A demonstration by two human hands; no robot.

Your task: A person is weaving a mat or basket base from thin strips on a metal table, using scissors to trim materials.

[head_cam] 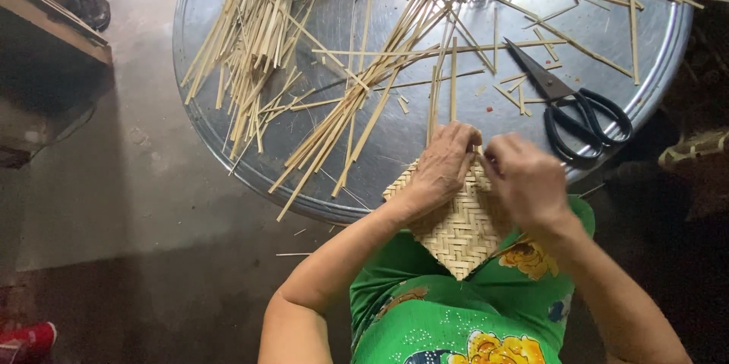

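Both hands work the top edge of the woven mat (461,231): the left hand (443,167) presses down on the weave, fingers curled, and the right hand (524,178) pinches a strip end beside it. The mat, a sizeable diamond already plaited, lies between her lap and the round metal tray (190,53). Many loose strips (334,117) remain unwoven; black scissors (577,110) lie nearby.

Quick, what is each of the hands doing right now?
Left hand: closed, fingers pressing on the woven bamboo mat near its top edge.
Right hand: closed, pinching a strip at the mat's top edge.
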